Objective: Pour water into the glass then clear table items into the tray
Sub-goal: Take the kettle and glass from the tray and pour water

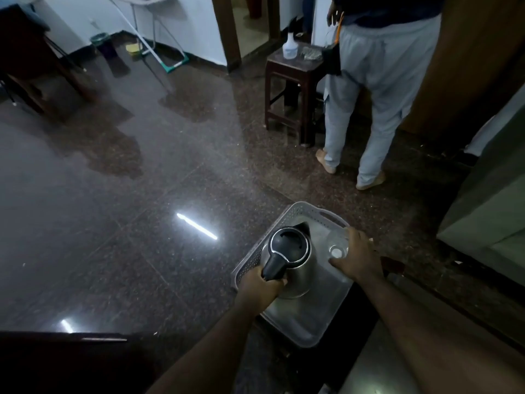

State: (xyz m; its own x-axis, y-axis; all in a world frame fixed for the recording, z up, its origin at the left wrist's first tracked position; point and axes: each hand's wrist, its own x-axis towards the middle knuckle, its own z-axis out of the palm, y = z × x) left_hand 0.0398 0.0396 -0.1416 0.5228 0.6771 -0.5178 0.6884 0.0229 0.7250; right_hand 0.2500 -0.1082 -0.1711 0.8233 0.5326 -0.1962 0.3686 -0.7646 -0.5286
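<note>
A steel kettle (298, 268) with a black lid and handle stands upright in a grey plastic tray (309, 328) on the dark floor. My left hand (262, 285) is closed around the kettle's black handle. A clear glass (337, 245) sits in the tray's right side, next to the kettle. My right hand (359, 257) is wrapped around the glass from the right. Whether the glass holds water I cannot tell.
A person in light trousers (369, 95) stands at the upper right beside a dark wooden stool (292, 89) bearing a spray bottle (290, 46). A dark ledge (71, 362) fills the lower left. A grey unit (488, 206) stands on the right. Polished floor stretches to the left.
</note>
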